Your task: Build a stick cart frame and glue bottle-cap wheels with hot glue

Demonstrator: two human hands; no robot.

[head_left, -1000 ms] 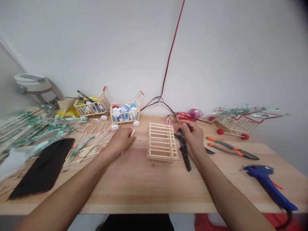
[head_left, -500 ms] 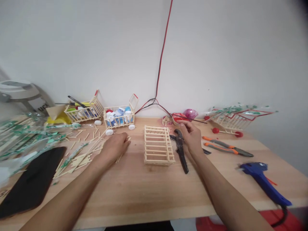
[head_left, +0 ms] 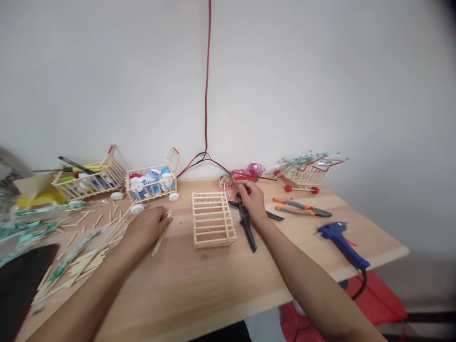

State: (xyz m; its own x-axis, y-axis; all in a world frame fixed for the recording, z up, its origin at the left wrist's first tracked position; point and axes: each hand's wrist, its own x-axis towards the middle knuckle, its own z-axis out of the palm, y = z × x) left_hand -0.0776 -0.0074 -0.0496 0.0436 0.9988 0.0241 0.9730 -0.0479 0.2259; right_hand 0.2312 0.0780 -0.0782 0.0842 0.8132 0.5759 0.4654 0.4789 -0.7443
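Apparently, left hand (head_left: 143, 229) and right hand (head_left: 252, 200) are curled, fingers (head_left: 246, 188) together, grip unclear; stick cage (head_left: 213, 221) is set between them.

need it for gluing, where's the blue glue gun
In the head view, the blue glue gun lies toward the right end of the wooden table, just in front of the orange-handled pliers.

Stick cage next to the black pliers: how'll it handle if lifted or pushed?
The cage is probably light for its size: thin wood sticks, mostly gaps. The thin joints may snap if squeezed. With a flat base and no wheels, it should slide, not roll.
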